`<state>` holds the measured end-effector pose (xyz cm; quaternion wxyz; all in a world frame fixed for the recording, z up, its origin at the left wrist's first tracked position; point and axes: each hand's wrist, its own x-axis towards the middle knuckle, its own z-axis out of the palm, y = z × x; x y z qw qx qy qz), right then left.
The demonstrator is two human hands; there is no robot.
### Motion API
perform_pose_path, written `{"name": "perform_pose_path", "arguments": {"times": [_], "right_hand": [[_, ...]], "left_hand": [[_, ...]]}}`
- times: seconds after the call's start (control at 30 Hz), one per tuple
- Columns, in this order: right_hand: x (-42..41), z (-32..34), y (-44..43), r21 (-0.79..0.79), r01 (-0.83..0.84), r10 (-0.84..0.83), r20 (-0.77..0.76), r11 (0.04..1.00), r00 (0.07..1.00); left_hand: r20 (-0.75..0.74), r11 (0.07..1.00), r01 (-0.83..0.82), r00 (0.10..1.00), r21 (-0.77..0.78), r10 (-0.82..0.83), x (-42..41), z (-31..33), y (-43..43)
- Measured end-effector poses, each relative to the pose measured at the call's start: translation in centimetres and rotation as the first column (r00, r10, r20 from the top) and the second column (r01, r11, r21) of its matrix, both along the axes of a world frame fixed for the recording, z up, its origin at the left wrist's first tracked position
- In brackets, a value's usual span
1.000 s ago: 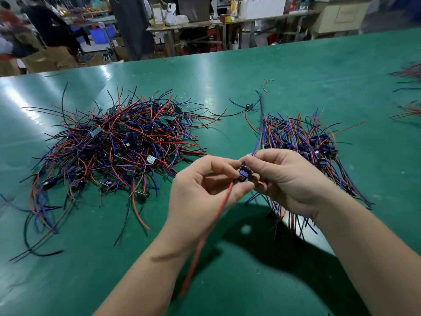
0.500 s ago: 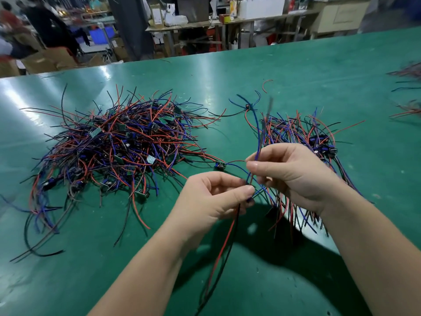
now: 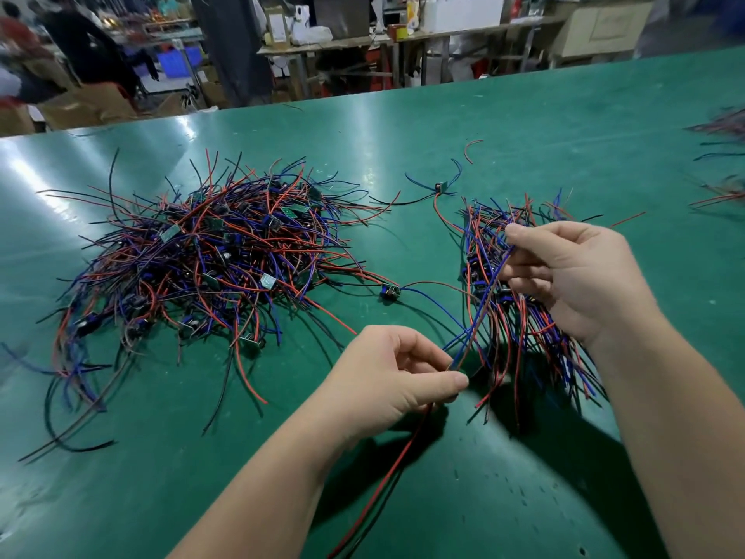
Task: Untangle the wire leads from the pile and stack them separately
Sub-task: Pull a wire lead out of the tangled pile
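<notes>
A big tangled pile [image 3: 209, 268] of red, blue and black wire leads with small green boards lies on the left of the green table [image 3: 524, 127]. A smaller stack of leads [image 3: 500, 316] lies on the right. My left hand [image 3: 387, 381] pinches the small board of one lead between thumb and fingers; its red and black wires hang down toward me. My right hand [image 3: 572, 276] pinches the far ends of that lead's blue wires [image 3: 479, 304], holding them stretched over the stack. Two loose leads [image 3: 391, 293] [image 3: 441, 187] lie between the piles.
More wire leads [image 3: 721, 155] lie blurred at the table's right edge. A short red wire scrap [image 3: 472, 149] lies at the back. Beyond the far table edge are benches, boxes and a person [image 3: 80, 46].
My hands have drawn apart: the right rose up and right along the blue wires, the left dropped toward me with the board, and the lead now stretches between them.
</notes>
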<state>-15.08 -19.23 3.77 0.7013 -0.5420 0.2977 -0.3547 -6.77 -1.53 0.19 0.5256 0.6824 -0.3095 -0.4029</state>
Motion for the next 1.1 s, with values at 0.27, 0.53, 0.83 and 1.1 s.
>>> {"name": "perform_pose_path", "arguments": {"times": [0.27, 0.53, 0.83, 1.1], "right_hand": [[0.2, 0.1, 0.1, 0.276, -0.068, 0.085, -0.051, 0.959, 0.995], [0.2, -0.3, 0.0, 0.487, -0.239, 0.232, 0.077, 0.84, 0.97], [0.5, -0.4, 0.5, 0.139, 0.005, -0.014, 0.06, 0.99, 0.998], [0.5, -1.5, 4.7, -0.651, -0.517, 0.325, -0.401, 0.556, 0.856]], "left_hand": [[0.107, 0.999, -0.033, 0.994, 0.0, 0.033, 0.6, -0.3, 0.0], [0.272, 0.999, -0.045, 0.961, 0.009, 0.04, 0.9, -0.9, -0.1], [-0.126, 0.989, -0.133, 0.984, -0.06, 0.124, 1.2, 0.0, 0.0], [-0.393, 0.912, -0.36, 0.882, -0.2, 0.262, 1.7, -0.1, -0.6]]}}
